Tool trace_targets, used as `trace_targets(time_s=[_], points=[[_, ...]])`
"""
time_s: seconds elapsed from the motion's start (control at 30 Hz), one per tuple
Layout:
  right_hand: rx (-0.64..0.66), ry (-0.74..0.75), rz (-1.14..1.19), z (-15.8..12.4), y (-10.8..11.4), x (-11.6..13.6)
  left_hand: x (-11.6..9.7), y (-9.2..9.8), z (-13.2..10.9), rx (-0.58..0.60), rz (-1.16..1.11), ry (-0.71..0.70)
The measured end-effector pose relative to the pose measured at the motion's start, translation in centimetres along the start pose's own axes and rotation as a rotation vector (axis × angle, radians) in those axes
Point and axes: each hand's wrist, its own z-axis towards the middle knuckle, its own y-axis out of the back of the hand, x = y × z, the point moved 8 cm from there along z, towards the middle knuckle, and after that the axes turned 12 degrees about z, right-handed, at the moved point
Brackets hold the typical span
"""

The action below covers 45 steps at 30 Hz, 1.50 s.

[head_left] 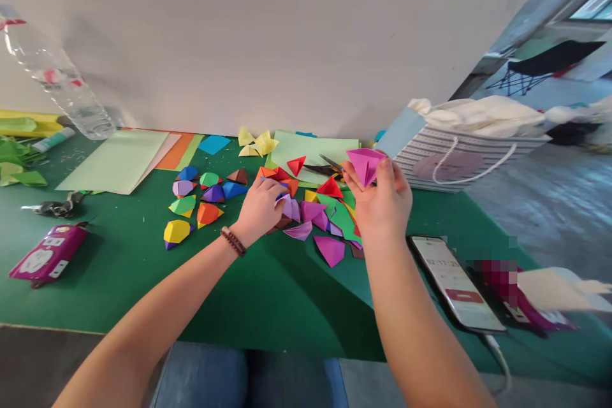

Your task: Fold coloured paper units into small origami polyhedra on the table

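My right hand (pixel 382 194) is raised over the right part of the table, with its fingers and thumb closed on a magenta folded paper piece (pixel 366 166). Low over the heap of coloured folded paper pieces (pixel 313 210) is my left hand (pixel 261 207), palm down with bent fingers. Its fingertips reach in beside a lilac folded piece (pixel 291 208), and whether they grip it is hidden. Black scissors (pixel 325 169) lie behind the heap, partly covered. Left of my left hand, several two-coloured folded paper shapes stand apart in loose rows, one of them yellow and blue (pixel 176 232).
Paper sheets (pixel 115 159) and pale yellow folded pieces (pixel 258 143) lie along the white partition (pixel 268 44). A plastic bottle (pixel 62 83) leans at left, near a purple tissue pack (pixel 50 254). At right are a cabled phone (pixel 454 280) and a striped paper bag (pixel 430 153).
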Motion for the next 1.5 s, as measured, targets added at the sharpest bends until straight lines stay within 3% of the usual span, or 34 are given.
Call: trace_targets(time_s=[0.17,0.23,0.5,0.63,0.8,0.9,1.07,1.5], points=[[0.005,0.05,-0.01,-0.1,-0.3,0.6,-2.2,-1.9,3.1,0.321,0.125,-0.101],[0.012,0.096,-0.008,0.0,-0.4,0.9,-2.1,-2.0,3.5,0.376,0.139,-0.111],[0.05,0.212,-0.078,-0.2,-0.6,0.9,1.3,-1.2,3.4,0.294,-0.063,-0.049],[0.046,0.256,-0.165,-0.7,-0.7,0.7,2.1,-0.8,3.1,0.327,-0.055,-0.035],[0.076,0.288,-0.176,-1.2,-1.1,0.8,5.5,1.6,3.1,0.256,0.021,0.193],[0.072,0.273,-0.18,-1.2,-1.0,0.5,6.7,1.6,2.7,0.333,0.089,0.268],[0.07,0.253,-0.18,-1.1,-0.7,-0.1,5.8,-0.2,1.9,0.478,0.127,0.246],[0.065,0.26,-0.173,-1.7,-1.1,-0.1,3.9,-2.0,1.4,0.502,0.232,0.324]])
